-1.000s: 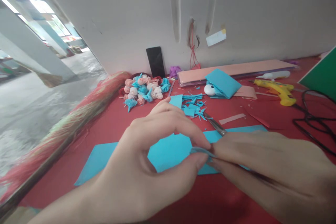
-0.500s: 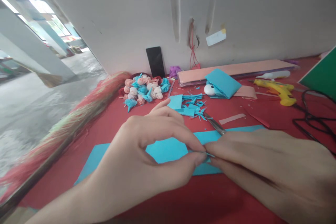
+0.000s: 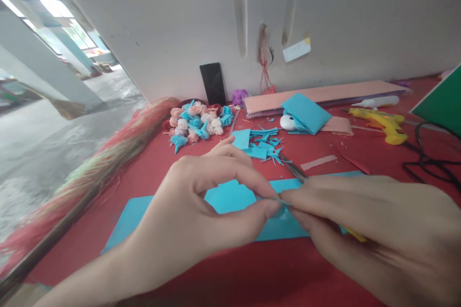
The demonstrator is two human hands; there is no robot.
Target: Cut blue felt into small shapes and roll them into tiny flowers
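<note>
My left hand (image 3: 201, 211) reaches in from the lower left, its thumb and forefinger pinched on a small piece of blue paper (image 3: 285, 204). From the right, my right hand (image 3: 382, 225) pinches the other side of that piece, fingertips almost touching those of the left. Most of the piece is hidden by the fingers. Beneath both hands a long blue paper sheet (image 3: 133, 218) lies flat on the red table. Near the right hand's knuckles a metal tool (image 3: 297, 170) shows in part. Something yellow (image 3: 355, 234) peeks out below the right fingers, its kind unclear.
Blue paper scraps (image 3: 264, 146) lie beyond the hands, with a heap of small paper flowers (image 3: 196, 122) to their left. A folded blue stack (image 3: 309, 112), a white earphone case-like object (image 3: 287, 122) and a yellow glue gun (image 3: 385, 122) with black cord stand further right.
The pinching fingertips have shifted slightly up. My right hand has turned a little, and the yellow thing beneath it has come into view. Both hands keep hold of the blue paper.
</note>
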